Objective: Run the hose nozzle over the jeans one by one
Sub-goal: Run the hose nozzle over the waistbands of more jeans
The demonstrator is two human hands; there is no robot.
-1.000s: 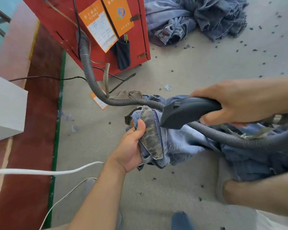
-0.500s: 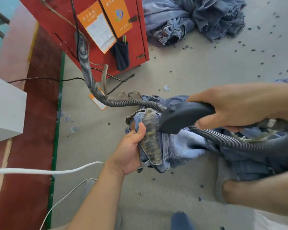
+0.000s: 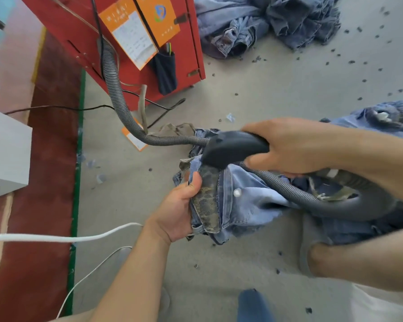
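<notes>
My left hand (image 3: 179,210) grips the waistband of a pair of light blue jeans (image 3: 242,203), its leopard-print lining turned up beside my thumb. My right hand (image 3: 296,145) holds the black hose nozzle (image 3: 233,147), whose mouth presses on the upper end of the waistband just above my left thumb. The grey ribbed hose (image 3: 116,98) runs from the red machine (image 3: 137,43) to the nozzle, and another loop of it (image 3: 289,189) crosses the jeans under my right wrist.
A heap of dark blue jeans (image 3: 272,22) lies on the grey floor at the back. Another pair (image 3: 382,117) lies at the right edge. A white cable (image 3: 56,238) crosses the left, beside a grey box (image 3: 5,154). My bare leg (image 3: 363,261) is at lower right.
The nozzle has slid left and forward along the waistband, from beside the lining to its upper end. My left hand keeps its grip on the jeans.
</notes>
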